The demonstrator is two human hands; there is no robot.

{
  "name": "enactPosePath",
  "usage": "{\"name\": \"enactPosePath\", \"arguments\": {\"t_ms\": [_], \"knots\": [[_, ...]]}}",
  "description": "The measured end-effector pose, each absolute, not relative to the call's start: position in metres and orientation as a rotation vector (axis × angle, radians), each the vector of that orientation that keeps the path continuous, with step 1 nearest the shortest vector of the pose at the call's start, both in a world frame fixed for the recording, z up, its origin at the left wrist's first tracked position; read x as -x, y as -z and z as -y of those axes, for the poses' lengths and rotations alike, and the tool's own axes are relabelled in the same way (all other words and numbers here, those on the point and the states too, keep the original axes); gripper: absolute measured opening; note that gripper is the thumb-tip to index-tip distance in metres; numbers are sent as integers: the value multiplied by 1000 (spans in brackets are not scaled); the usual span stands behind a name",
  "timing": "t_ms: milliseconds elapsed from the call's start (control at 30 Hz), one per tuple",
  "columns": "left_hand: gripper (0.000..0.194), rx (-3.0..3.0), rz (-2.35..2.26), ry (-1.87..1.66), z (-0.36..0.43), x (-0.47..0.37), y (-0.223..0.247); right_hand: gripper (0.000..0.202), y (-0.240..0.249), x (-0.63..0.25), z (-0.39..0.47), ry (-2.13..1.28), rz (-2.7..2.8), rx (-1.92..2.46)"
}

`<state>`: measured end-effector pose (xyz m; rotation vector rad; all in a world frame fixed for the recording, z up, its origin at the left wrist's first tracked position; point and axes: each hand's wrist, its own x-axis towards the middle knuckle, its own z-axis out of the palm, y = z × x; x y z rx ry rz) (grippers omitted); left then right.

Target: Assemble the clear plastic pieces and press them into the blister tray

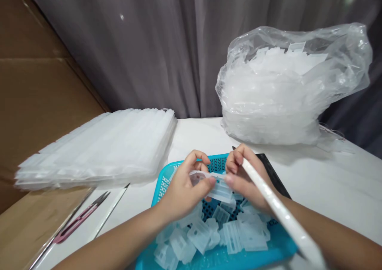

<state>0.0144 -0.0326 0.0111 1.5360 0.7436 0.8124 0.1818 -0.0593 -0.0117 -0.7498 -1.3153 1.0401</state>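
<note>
My left hand (185,186) pinches a translucent white plastic piece (222,192) between thumb and fingers, above a blue plastic basket (162,182). My right hand (249,178) is closed around a long white stick-like tool (277,210). The tool's dark pointed tip shows beyond the fingers, and its rear end slants toward me, blurred. My right thumb touches the right end of the plastic piece. Below both hands, several small translucent plastic pieces (198,234) lie loose in the basket.
At left lies a stack of white plastic sheets (101,146). Pink-handled thread snips (77,224) and a thin white tool with a dark tip (112,210) are nearer me. A clear bag (268,102) full of plastic pieces stands at back right. A cardboard panel (36,90) rises at left.
</note>
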Motion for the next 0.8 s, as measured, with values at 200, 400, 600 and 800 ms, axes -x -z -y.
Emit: {"name": "enactPosePath", "arguments": {"t_ms": [200,400,600,800], "knots": [[29,-1610,-795,-837,33,-13,-11,31,5,-183,53,-1435,1043,584],[31,-1625,-851,-858,31,-14,-12,25,6,-183,49,-1518,1004,571],[34,-1668,-919,-868,27,-14,-8,17,12,-186,48,-1540,1062,635],[34,-1750,-986,-868,25,-14,-7,16,13,-185,48,-1536,1136,720]]}}
